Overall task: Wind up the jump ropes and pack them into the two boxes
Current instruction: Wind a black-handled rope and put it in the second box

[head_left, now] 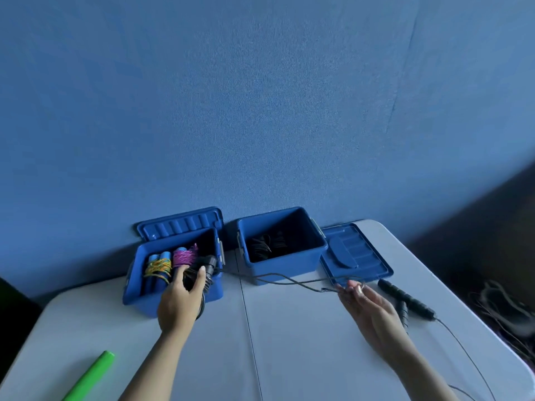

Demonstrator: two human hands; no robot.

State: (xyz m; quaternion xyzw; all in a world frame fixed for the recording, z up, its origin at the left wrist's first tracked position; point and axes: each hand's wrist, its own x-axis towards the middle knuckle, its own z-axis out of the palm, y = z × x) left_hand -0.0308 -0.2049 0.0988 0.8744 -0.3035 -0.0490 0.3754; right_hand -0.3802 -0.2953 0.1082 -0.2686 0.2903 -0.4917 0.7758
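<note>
The jump rope being wound, a thin dark cord, runs between both hands. The left hand has its fingers curled round a coiled bundle with a dark handle, gripping it at the front right corner of the left box, apparently so the finished turns stay together while the rest is drawn in. The right hand pinches the loose cord at its fingertips, fingers close together and extended, palm turned up; this seems to keep the slack taut and off the table so it can feed toward the bundle. Outward from the left hand, the left box already holds wound ropes: one blue-handled with yellow cord, one with purple cord; its lid leans open behind it. The right box stands just beside, with dark coils at its bottom, and its lid lies flat to its right. Beyond the right hand lie two black handles with a cord trailing toward the table edge, probably a rope yet to be wound. A green tube lies near the front left.
</note>
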